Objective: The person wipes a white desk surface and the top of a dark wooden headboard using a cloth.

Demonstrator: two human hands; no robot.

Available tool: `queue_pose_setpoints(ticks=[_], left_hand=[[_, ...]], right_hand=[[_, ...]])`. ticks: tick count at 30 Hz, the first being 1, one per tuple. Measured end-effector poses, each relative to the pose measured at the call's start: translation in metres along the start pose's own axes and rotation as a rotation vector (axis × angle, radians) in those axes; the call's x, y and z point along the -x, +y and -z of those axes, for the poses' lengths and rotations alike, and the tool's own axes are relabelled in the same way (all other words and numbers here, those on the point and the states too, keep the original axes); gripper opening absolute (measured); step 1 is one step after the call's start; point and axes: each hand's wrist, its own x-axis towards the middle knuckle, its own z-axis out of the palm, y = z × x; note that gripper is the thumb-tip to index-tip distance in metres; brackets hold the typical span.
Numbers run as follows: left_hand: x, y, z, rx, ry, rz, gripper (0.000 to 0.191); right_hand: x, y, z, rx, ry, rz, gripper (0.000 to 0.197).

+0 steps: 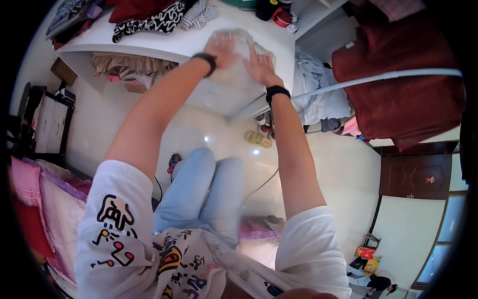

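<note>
A pale, thin piece of cloth [239, 71] lies on the white shelf top [179, 45] and hangs over its front edge. Flat on the cloth's left part rests my left hand [221, 48], blurred, fingers apart. Toward the cloth's right edge my right hand [262, 68] lies palm down with its fingers extended. Neither hand grips anything that shows. Both wrists wear black bands. Left of the cloth are a striped grey cloth [199, 15] and a black-and-white patterned cloth [149, 22].
A pale rail [373, 79] crosses at the right, near dark red fabric [399, 86] and light blue bedding [313, 89]. Folded brown fabric [127, 65] fills the compartment below. Yellow slippers [258, 139] lie on the floor. A person [375, 283] sits at the far lower right.
</note>
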Motion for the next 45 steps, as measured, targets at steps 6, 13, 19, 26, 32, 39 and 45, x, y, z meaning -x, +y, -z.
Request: queue_pose_setpoints(ticks=[6, 13, 19, 26, 32, 39, 45], left_hand=[[0.057, 0.066, 0.015, -0.001, -0.131, -0.084, 0.073], [0.048, 0.103, 0.020, 0.036, -0.160, -0.137, 0.076], [0.022, 0.100, 0.004, 0.044, -0.118, -0.096, 0.074], [-0.006, 0.110, 0.005, -0.089, -0.028, -0.083, 0.073], [-0.038, 0.112, 0.010, -0.051, -0.045, -0.063, 0.081], [-0.084, 0.120, 0.021, -0.061, -0.101, -0.061, 0.086], [-0.133, 0.118, 0.021, -0.105, -0.029, -0.120, 0.085]], right_hand=[[0.071, 0.034, 0.000, -0.052, -0.037, -0.094, 0.078], [0.079, 0.069, -0.006, -0.054, 0.051, -0.269, 0.080], [0.065, 0.066, -0.006, -0.041, 0.041, -0.266, 0.077], [0.049, 0.090, -0.012, 0.010, 0.160, -0.147, 0.070], [0.028, 0.112, -0.010, -0.030, 0.219, -0.103, 0.068], [0.006, 0.145, -0.011, -0.174, 0.241, 0.012, 0.061], [-0.023, 0.169, -0.007, -0.263, 0.345, 0.134, 0.055]])
